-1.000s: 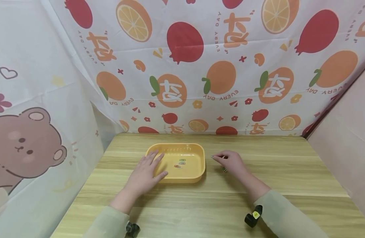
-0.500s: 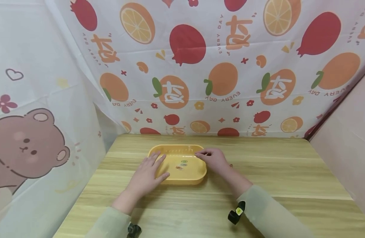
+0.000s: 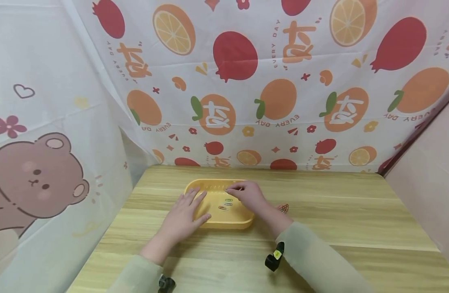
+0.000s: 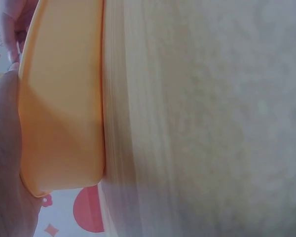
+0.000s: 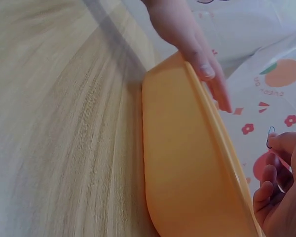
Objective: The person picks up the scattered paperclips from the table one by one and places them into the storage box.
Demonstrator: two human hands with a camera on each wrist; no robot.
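The right hand (image 3: 249, 195) has moved from the table at the right of the yellow tray (image 3: 242, 223) to above the tray's far part, and it pinches a small paper clip (image 5: 270, 138) between thumb and finger. Two or three coloured paper clips (image 3: 225, 204) lie already inside the tray. I judge the held clip is ready to be dropped there. The left hand (image 3: 184, 215) stays flat with spread fingers on the tray's left rim. Another clip (image 3: 283, 208) remains on the wooden table (image 3: 356, 219), right of the tray.
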